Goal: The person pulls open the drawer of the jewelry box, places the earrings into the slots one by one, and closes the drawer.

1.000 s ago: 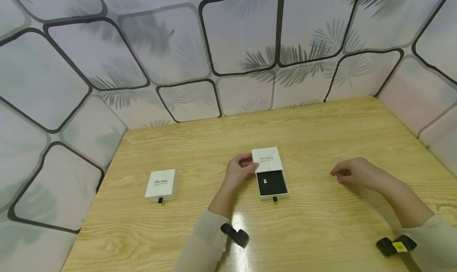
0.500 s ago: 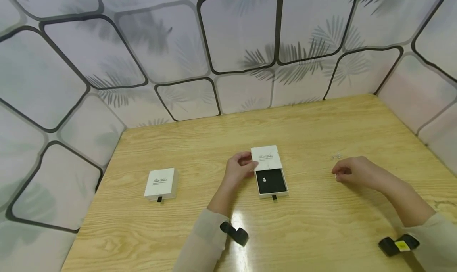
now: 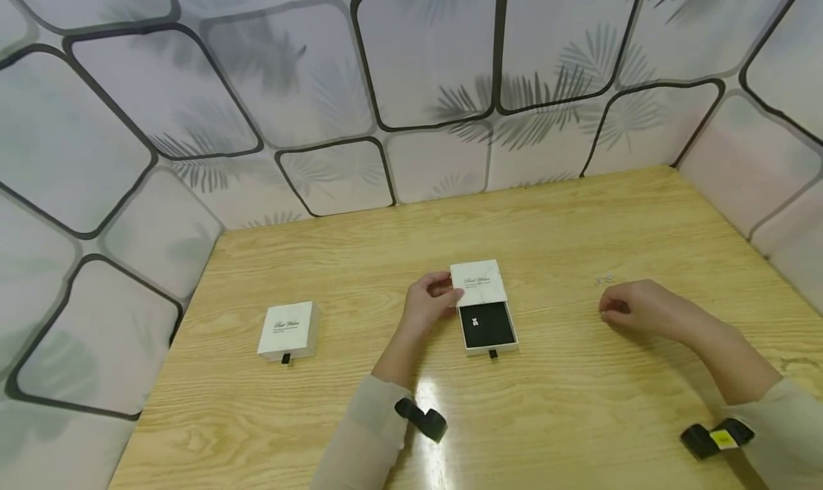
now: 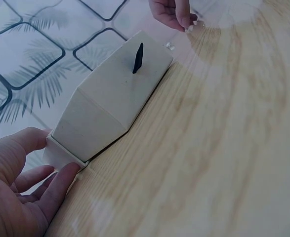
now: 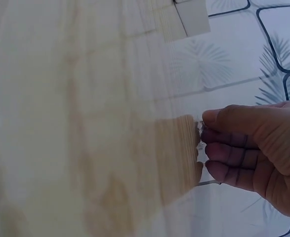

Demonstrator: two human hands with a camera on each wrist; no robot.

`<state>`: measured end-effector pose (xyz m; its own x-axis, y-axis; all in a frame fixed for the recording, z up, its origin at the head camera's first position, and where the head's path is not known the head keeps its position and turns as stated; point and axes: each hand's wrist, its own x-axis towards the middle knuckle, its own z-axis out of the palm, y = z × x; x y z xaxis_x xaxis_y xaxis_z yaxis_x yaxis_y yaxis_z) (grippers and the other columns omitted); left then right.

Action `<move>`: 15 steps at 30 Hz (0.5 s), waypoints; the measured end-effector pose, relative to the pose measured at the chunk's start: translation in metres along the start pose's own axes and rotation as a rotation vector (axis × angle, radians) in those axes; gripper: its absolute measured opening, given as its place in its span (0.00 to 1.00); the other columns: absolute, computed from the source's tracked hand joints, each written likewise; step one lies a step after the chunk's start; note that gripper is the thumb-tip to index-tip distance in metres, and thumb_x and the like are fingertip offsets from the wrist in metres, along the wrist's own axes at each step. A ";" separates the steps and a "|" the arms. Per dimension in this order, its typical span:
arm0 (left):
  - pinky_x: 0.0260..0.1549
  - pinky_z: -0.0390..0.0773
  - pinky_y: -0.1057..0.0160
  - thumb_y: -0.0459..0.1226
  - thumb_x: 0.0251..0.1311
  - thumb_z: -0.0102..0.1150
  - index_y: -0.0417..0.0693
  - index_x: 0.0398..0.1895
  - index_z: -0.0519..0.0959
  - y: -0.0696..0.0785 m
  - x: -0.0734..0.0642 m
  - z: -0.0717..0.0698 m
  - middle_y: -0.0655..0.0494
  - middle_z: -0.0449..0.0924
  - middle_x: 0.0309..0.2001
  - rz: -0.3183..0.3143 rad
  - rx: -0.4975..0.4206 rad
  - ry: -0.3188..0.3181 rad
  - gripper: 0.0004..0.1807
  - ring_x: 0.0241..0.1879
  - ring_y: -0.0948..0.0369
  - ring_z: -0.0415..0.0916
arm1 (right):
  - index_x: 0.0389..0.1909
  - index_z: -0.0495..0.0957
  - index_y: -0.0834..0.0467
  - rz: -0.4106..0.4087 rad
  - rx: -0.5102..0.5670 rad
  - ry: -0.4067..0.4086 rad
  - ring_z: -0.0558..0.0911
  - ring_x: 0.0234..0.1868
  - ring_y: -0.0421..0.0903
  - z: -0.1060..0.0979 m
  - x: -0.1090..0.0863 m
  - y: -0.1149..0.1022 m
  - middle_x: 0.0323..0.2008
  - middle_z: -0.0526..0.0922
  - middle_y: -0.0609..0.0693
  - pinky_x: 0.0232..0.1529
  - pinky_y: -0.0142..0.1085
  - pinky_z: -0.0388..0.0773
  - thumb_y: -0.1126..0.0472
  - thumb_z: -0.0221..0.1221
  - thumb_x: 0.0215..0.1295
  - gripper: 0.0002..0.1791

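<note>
My left hand (image 3: 423,308) pinches the gift-box sleeve (image 3: 479,290); best steadied, not squeezed, drawer (image 3: 498,333) out toward 6 o'clock. At its 3 o'clock, my right hand (image 3: 639,308) seemingly pinches a shiny trinket (image 4: 188,28): keep pressure light.

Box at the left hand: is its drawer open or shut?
Partly open: the drawer juts from its white cover, its black lining and a small silvery piece showing.

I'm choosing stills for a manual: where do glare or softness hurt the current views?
Head: bright glare streak on the table beside the left sleeve, small soft lettering on the open box. Left wrist: pale sheen on the table. Right wrist: hazy table, detail by the right hand too soft to identify.
</note>
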<state>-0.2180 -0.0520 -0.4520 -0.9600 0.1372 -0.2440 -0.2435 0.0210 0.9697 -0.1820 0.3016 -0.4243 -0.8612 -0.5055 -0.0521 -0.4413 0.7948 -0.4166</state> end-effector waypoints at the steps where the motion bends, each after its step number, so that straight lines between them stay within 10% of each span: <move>1: 0.36 0.84 0.62 0.31 0.55 0.64 0.37 0.59 0.71 0.001 0.000 0.000 0.43 0.76 0.53 -0.003 -0.001 -0.002 0.26 0.40 0.61 0.76 | 0.28 0.80 0.54 -0.004 -0.001 -0.001 0.77 0.28 0.33 0.000 0.000 0.000 0.26 0.80 0.38 0.28 0.30 0.78 0.66 0.64 0.56 0.03; 15: 0.38 0.84 0.60 0.29 0.56 0.63 0.35 0.60 0.70 0.006 -0.002 -0.001 0.41 0.74 0.55 -0.020 0.000 -0.022 0.27 0.40 0.62 0.75 | 0.32 0.80 0.53 -0.005 0.084 0.040 0.74 0.29 0.28 -0.009 -0.009 0.005 0.27 0.79 0.36 0.27 0.29 0.77 0.63 0.65 0.57 0.03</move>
<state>-0.2173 -0.0530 -0.4453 -0.9516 0.1583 -0.2633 -0.2628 0.0244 0.9645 -0.1785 0.3135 -0.4178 -0.8693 -0.4940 -0.0143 -0.4242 0.7607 -0.4913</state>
